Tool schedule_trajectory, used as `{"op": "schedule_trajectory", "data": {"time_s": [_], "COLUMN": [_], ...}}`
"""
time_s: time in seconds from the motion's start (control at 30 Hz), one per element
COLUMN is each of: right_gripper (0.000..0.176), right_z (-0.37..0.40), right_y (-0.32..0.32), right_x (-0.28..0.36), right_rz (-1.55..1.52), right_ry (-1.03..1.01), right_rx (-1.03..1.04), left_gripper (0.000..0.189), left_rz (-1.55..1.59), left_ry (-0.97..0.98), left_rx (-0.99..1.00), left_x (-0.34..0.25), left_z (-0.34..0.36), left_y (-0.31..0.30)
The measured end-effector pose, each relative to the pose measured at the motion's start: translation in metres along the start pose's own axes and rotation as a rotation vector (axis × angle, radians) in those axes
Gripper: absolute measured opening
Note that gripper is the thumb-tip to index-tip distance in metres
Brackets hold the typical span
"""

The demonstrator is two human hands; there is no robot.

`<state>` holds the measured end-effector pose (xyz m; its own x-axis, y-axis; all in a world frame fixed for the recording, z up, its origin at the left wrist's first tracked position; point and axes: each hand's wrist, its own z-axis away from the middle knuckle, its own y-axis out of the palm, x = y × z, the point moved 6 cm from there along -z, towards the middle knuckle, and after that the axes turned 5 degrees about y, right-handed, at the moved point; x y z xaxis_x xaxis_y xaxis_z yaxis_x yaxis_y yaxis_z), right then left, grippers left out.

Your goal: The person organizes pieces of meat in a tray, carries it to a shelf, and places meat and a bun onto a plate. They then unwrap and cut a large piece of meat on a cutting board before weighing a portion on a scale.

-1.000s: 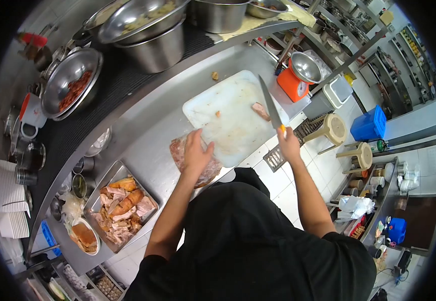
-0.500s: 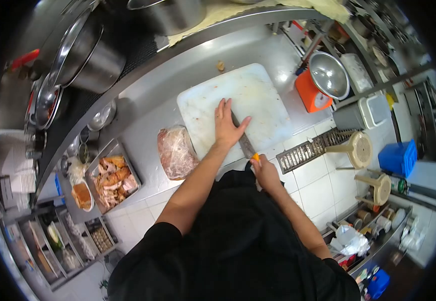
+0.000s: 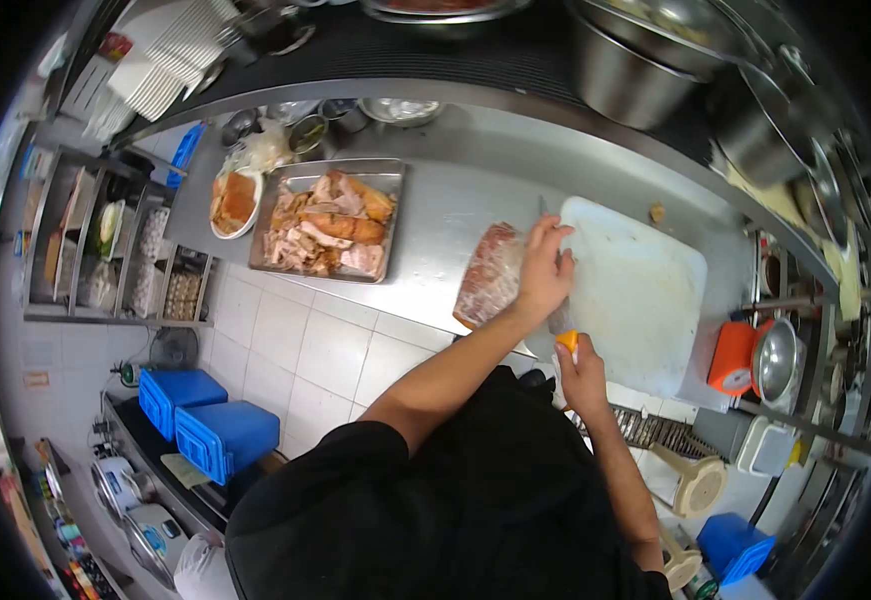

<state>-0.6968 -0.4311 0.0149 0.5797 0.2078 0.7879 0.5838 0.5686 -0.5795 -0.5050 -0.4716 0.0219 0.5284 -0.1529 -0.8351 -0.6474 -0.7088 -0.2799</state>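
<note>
A knife with a yellow handle (image 3: 567,341) is in my right hand (image 3: 582,372), whose fingers are wrapped round the handle. Its grey blade (image 3: 560,318) runs away from me along the left edge of a white cutting board (image 3: 645,290). My left hand (image 3: 545,268) lies across the middle of the blade, fingers stretched out and somewhat apart, hiding that part. The tip shows beyond the fingers. Just left of this hand, a block of raw meat in clear plastic wrap (image 3: 487,275) rests on the steel counter (image 3: 435,240). My left wrist covers its right side.
Left on the counter stand a metal tray (image 3: 395,225) of cooked meat pieces and a white bowl (image 3: 245,222) of orange-brown food. A shelf edge (image 3: 475,90) with pots crosses above. An orange scale (image 3: 730,360) stands right; blue bins (image 3: 225,440) sit lower left.
My view has swung left, so the board appears farther right. The knife and both hands have moved from over the board to its left edge, beside the wrapped meat.
</note>
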Motion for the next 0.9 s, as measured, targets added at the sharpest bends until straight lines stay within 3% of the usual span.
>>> {"op": "schedule_trajectory", "data": {"time_s": [0.3, 0.37, 0.43, 0.53, 0.67, 0.73, 0.83, 0.9], "right_gripper": [0.039, 0.039, 0.039, 0.038, 0.037, 0.035, 0.032, 0.031], "right_z": [-0.081, -0.087, -0.092, -0.097, -0.084, -0.066, -0.032, -0.003], "right_y": [0.12, 0.141, 0.153, 0.149, 0.096, 0.063, 0.021, 0.001], "right_x": [0.221, 0.24, 0.241, 0.217, 0.171, 0.139, 0.084, 0.045], "right_rz": [0.264, 0.373, 0.351, 0.258, 0.183, 0.156, 0.09, 0.071], "right_ry": [-0.356, -0.314, -0.305, -0.323, -0.121, -0.065, 0.067, 0.185], "right_rx": [0.351, 0.451, 0.481, 0.437, 0.346, 0.133, -0.095, -0.234], "left_gripper": [0.029, 0.029, 0.045, 0.06, 0.066, 0.064, 0.05, 0.041], "left_rz": [-0.477, -0.464, -0.536, -0.923, -0.97, -1.099, -0.653, -0.419], "left_ry": [0.101, -0.065, -0.185, -0.504, -0.391, -0.242, 0.006, 0.049], "left_rx": [-0.546, -0.632, -0.537, -0.235, -0.311, -0.372, -0.41, -0.13], "left_x": [0.032, 0.081, 0.154, 0.227, 0.226, 0.179, 0.089, 0.088], "left_z": [-0.073, -0.071, -0.062, -0.039, -0.039, -0.047, -0.054, -0.037], "left_y": [-0.32, -0.378, -0.418, -0.426, -0.42, -0.412, -0.374, -0.312]}}
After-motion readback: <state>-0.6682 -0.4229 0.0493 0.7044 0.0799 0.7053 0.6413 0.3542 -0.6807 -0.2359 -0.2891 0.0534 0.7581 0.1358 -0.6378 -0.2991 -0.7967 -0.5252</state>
